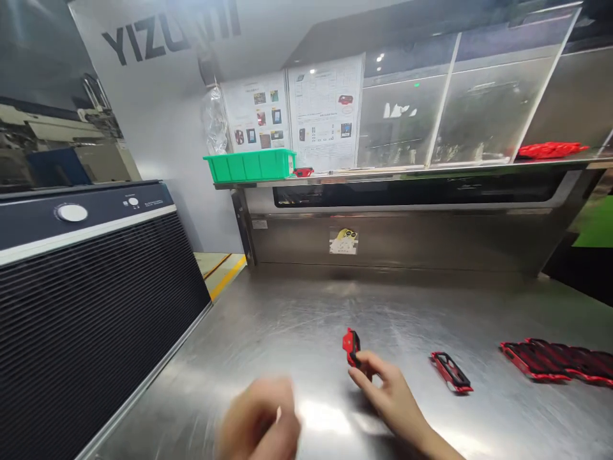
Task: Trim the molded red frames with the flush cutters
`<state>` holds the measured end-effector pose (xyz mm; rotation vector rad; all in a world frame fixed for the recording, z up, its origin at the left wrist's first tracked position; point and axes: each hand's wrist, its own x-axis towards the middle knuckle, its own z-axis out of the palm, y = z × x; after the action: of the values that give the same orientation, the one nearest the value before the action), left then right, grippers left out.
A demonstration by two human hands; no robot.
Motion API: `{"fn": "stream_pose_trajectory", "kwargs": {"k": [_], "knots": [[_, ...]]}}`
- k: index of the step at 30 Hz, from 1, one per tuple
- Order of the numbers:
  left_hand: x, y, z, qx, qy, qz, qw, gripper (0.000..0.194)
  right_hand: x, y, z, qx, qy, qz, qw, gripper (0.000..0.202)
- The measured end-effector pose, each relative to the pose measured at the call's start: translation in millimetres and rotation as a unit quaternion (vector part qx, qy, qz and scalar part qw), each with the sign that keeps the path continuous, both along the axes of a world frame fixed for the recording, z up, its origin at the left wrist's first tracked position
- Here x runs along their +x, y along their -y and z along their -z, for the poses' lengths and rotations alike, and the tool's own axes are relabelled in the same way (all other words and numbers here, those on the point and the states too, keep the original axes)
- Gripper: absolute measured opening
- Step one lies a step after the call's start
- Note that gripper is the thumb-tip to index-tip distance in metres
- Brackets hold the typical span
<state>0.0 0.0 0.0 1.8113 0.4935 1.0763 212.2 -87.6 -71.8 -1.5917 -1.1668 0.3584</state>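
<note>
Left hand [261,418]: blurred, fingers curled above the steel table [268,326]; I can't tell whether it grips anything.
Right hand [389,393]: thumb and fingers nearly closed, pinching the lower end of a red-and-black part [351,347].
Single frame [451,372]: red and black, on the table, right of that hand.
Row of frames [558,362]: far right.

Metal shelf [383,177] with two printed sheets [325,118] above it, near a dark ribbed unit [103,306].
A green bin [251,166] stands at the shelf's left end, a clear plastic bag [215,121] just above; big dark letters [165,33] mark the grey panel [158,108] behind.
</note>
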Motion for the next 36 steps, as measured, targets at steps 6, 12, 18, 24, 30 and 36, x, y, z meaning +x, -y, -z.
{"fn": "stream_pose_trajectory", "kwargs": {"k": [6,12,18,24,30,36], "knots": [[108.5,-25.3,55.7,-0.077,-0.152,0.145,0.975,0.055,-6.4,9.3,14.6,0.087,0.119,0.019,0.989,0.022],[101.7,-12.9,75.8,-0.11,-0.117,0.263,0.951,0.047,-8.5,10.9,7.8,0.014,0.069,-0.054,0.996,0.02],[98.2,-12.8,72.5,-0.087,-0.125,0.241,0.959,0.044,-12.9,10.4,4.5,0.007,0.042,-0.084,0.996,0.023],[97.1,-12.3,69.4,-0.092,-0.122,0.237,0.959,0.042,-14.0,13.0,4.6,-0.017,0.028,-0.094,0.995,0.028],[95.4,-10.9,66.4,-0.102,-0.12,0.244,0.957,0.041,-13.8,13.3,5.2,-0.025,0.014,-0.1,0.995,0.028],[95.1,-12.6,67.6,-0.121,-0.093,0.241,0.958,0.048,-12.8,12.8,3.6,-0.047,0.031,-0.093,0.994,0.028]]}}
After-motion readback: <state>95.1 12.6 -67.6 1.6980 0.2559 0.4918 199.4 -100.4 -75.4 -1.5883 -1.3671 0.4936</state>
